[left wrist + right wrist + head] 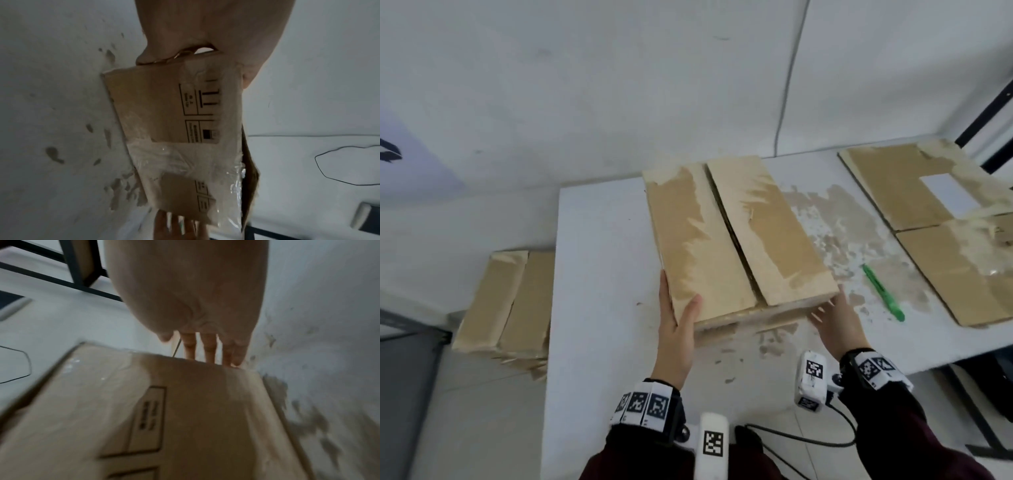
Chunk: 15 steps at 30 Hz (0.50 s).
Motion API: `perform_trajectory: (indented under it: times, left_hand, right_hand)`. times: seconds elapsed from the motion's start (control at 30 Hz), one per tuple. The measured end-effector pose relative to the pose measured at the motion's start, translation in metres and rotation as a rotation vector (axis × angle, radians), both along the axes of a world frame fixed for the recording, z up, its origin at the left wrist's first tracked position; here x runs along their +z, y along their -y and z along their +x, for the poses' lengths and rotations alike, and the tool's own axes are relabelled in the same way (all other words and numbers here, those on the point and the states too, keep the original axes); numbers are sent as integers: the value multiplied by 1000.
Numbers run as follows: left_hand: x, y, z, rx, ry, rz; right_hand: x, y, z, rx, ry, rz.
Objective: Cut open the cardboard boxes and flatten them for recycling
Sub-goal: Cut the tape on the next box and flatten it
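Note:
A brown cardboard box point(736, 233) lies in the middle of the white table point(599, 257), its two top flaps parted by a dark slit along its length. My left hand point(674, 308) grips the near-left corner, thumb on top and fingers along the left side. In the left wrist view the thumb point(156, 60) curls over the edge of the printed, taped box side point(164, 113). My right hand point(832, 308) touches the near-right corner with straight fingers point(207, 350) laid against the box's end point(185, 418). A green utility knife point(883, 293) lies on the table right of the box.
Flattened cardboard sheets point(928, 205) cover the right end of the table. Another taped box point(506, 305) sits lower down, left of the table's edge. Torn tape residue point(835, 219) marks the tabletop. A black frame point(986, 116) stands at far right.

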<state>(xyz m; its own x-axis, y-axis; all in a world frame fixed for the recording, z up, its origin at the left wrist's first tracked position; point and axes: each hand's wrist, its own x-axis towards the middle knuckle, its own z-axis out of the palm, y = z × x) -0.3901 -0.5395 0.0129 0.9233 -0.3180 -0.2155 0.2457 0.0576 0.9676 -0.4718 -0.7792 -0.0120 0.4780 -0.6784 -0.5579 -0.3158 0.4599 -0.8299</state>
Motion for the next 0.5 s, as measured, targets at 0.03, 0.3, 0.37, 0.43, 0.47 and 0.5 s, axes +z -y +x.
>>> perform_trajectory:
  times: [0.03, 0.3, 0.37, 0.43, 0.47, 0.5]
  left_hand:
    - [-1, 7, -1, 11, 9, -2]
    - [-18, 50, -2, 30, -248, -71]
    - [-18, 56, -5, 56, -293, -90]
    - [-16, 60, -11, 105, -281, -3]
    - [-15, 60, -14, 110, -274, 71]
    - [-18, 59, -16, 103, -252, 135]
  right_hand:
    - [-8, 9, -4, -16, -11, 77]
    - [2, 63, -38, 74, 139, 281]
    - [15, 76, -38, 84, 242, 238]
    - [30, 82, -32, 106, 387, 242]
    - [36, 84, -28, 110, 438, 251]
    - [43, 83, -22, 108, 459, 242]
